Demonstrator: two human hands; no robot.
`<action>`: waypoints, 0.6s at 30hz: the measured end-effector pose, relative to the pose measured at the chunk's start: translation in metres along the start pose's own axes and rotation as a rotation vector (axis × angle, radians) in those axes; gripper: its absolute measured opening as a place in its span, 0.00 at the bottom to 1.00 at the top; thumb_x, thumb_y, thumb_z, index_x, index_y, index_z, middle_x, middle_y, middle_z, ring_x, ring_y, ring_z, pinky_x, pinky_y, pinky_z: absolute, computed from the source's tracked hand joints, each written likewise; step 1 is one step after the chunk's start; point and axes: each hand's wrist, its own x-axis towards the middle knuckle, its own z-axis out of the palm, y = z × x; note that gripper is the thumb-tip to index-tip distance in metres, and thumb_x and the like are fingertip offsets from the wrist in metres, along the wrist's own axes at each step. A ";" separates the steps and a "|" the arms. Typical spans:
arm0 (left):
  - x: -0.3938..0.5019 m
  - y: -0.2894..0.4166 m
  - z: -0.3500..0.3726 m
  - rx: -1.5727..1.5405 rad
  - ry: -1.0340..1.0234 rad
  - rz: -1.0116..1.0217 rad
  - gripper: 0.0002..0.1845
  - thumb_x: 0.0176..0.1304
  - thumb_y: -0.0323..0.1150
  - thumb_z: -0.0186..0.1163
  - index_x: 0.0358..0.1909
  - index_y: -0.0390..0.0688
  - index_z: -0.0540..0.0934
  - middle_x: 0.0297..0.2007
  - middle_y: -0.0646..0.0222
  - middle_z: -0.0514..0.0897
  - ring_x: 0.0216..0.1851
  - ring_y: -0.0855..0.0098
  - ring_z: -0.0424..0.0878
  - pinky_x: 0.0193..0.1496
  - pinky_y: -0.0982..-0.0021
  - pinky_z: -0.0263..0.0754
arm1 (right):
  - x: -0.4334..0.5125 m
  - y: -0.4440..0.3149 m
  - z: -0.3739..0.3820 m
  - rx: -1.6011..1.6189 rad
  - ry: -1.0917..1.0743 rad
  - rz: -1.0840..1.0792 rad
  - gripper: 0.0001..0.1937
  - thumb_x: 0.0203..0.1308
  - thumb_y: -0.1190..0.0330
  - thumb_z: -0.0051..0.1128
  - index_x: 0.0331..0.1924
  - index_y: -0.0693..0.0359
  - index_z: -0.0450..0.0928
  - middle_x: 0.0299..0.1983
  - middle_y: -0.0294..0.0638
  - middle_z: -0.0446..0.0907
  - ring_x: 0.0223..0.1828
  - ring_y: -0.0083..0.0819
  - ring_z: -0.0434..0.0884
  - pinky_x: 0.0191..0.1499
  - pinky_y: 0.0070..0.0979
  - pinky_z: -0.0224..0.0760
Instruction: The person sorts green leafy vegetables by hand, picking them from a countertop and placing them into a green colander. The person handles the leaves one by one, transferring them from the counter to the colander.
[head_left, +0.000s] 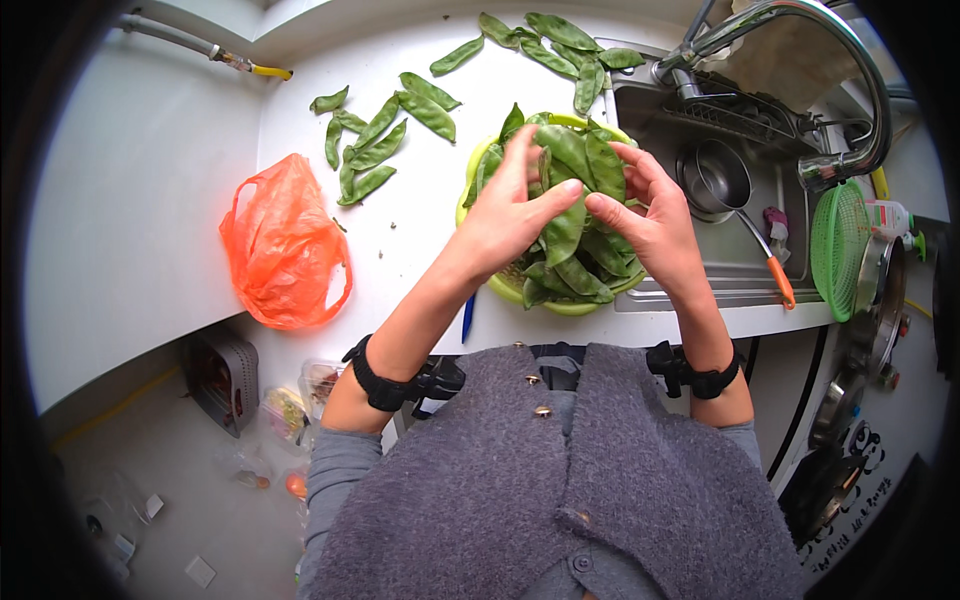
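A heap of broad flat green bean pods (577, 262) fills a yellow-green plastic basket (474, 176) on the white counter, beside the sink. My left hand (514, 202) comes in from the left, slightly blurred, with pods between its thumb and fingers. From the other side my right hand (652, 214) cups the same upper bunch, its thumb against a pod and its fingers partly hidden behind. The two thumb tips nearly meet over the bunch. More loose pods (379, 146) lie left of the basket, and others (555, 49) lie beyond it by the sink's corner.
An orange-red plastic bag (285, 247) sits on the counter at left. A blue pointed object (468, 319) lies by the basket. The steel sink (645, 112) holds a pan (716, 176) with an orange-tipped handle, under a curved faucet (874, 97). A green colander (838, 251) leans at right.
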 end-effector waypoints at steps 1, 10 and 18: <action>-0.002 -0.001 -0.006 0.263 0.093 0.047 0.35 0.65 0.35 0.63 0.70 0.39 0.60 0.61 0.58 0.72 0.56 0.68 0.75 0.54 0.67 0.75 | 0.001 0.003 -0.001 -0.176 0.049 -0.033 0.25 0.58 0.68 0.67 0.59 0.66 0.72 0.48 0.45 0.80 0.47 0.30 0.79 0.45 0.28 0.76; -0.023 -0.023 -0.106 0.793 0.428 0.138 0.19 0.61 0.34 0.66 0.53 0.39 0.80 0.52 0.62 0.80 0.45 0.71 0.81 0.38 0.73 0.78 | -0.004 0.027 0.001 -0.693 -0.099 -0.402 0.28 0.55 0.72 0.65 0.62 0.63 0.72 0.64 0.47 0.72 0.67 0.48 0.67 0.67 0.41 0.60; 0.007 -0.061 -0.220 1.184 0.688 -0.101 0.32 0.55 0.40 0.70 0.60 0.39 0.73 0.56 0.52 0.75 0.57 0.54 0.75 0.56 0.55 0.73 | -0.007 0.025 0.004 -0.627 -0.120 -0.332 0.26 0.55 0.72 0.65 0.60 0.65 0.74 0.64 0.48 0.71 0.67 0.48 0.66 0.69 0.41 0.58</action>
